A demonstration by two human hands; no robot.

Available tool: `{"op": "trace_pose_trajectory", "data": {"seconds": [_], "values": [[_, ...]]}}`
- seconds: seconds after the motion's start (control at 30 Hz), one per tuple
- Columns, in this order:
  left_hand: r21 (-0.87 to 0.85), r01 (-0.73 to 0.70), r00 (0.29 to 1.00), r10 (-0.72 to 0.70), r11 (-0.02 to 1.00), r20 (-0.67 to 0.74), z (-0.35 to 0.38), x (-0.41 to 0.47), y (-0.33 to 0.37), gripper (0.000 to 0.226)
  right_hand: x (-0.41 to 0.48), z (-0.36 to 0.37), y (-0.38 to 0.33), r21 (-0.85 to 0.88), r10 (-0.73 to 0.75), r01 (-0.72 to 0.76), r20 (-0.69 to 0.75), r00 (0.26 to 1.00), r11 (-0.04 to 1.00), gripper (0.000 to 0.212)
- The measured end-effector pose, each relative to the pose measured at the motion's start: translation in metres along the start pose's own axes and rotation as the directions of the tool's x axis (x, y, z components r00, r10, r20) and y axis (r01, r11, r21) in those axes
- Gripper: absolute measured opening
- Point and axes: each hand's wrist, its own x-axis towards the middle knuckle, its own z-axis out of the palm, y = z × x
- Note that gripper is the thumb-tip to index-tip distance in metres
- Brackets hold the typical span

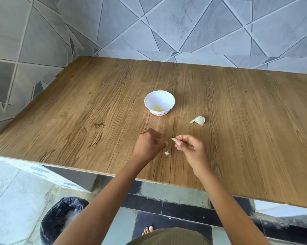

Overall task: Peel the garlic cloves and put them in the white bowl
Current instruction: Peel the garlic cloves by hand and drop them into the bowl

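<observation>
My right hand (pixel 190 149) pinches a small garlic clove (pixel 174 139) between thumb and forefinger, pale tip poking out toward my left hand. Other right fingers (pixel 182 138) curled in loosely. Clove looks peeled or nearly so, too small to tell for sure.

My left hand (pixel 149 144) is balled up just beside the right, knuckles up, fingertips (pixel 164 143) bunched together. Cannot tell if they grip anything; nothing visible between them. A small scrap of garlic skin (pixel 167 153) sits just below those fingertips, either on the wooden bench (pixel 96 112) or just off it, hard to tell.

White bowl (pixel 159 102) stands upright on the bench beyond both hands, slightly closer to the left-hand side, well apart from either. Scalloped rim, pink print near the base. A few yellowish peeled cloves (pixel 159 108) lie at its bottom.

Bigger piece of garlic skin (pixel 198 120), curled and whitish, lies on the bench beyond my right hand, off to the right of the bowl, not touching it.

Both forearms reach over the near bench edge. Under the bench, left of my left arm, a bin with a black bag liner (pixel 60 220) on the tiled floor. My bare toes (pixel 148 230) show near the bottom. Grey triangle-pattern tiled wall (pixel 167 25) behind the bench.
</observation>
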Motion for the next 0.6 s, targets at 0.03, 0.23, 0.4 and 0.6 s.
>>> {"op": "trace_pose_trajectory", "data": {"seconds": [0.03, 0.23, 0.4, 0.6], "values": [[-0.022, 0.0, 1.0, 0.0, 1.0, -0.01, -0.001, -0.0007, 0.0014, 0.007, -0.0003, 0.0004, -0.0008, 0.014, 0.003, -0.003, 0.003, 1.0, 1.0, 0.019], [-0.018, -0.009, 0.999, 0.008, 1.0, -0.031, -0.0009, 0.0005, 0.0009, 0.009, -0.0008, 0.0007, -0.0012, 0.017, 0.014, -0.015, 0.013, 1.0, 1.0, 0.019], [0.116, -0.153, 0.985, 0.161, 0.981, -0.057, -0.0007, -0.0006, 0.001, 0.02, -0.0005, 0.0004, 0.0014, -0.039, 0.001, -0.001, 0.008, 1.0, 0.999, 0.019], [-0.191, -0.056, 0.998, 0.058, 0.98, 0.003, -0.0035, -0.0005, 0.0086, 0.012, -0.0002, 0.0042, -0.002, -0.015, 0.012, -0.012, 0.017, 1.0, 1.0, 0.017]]}}
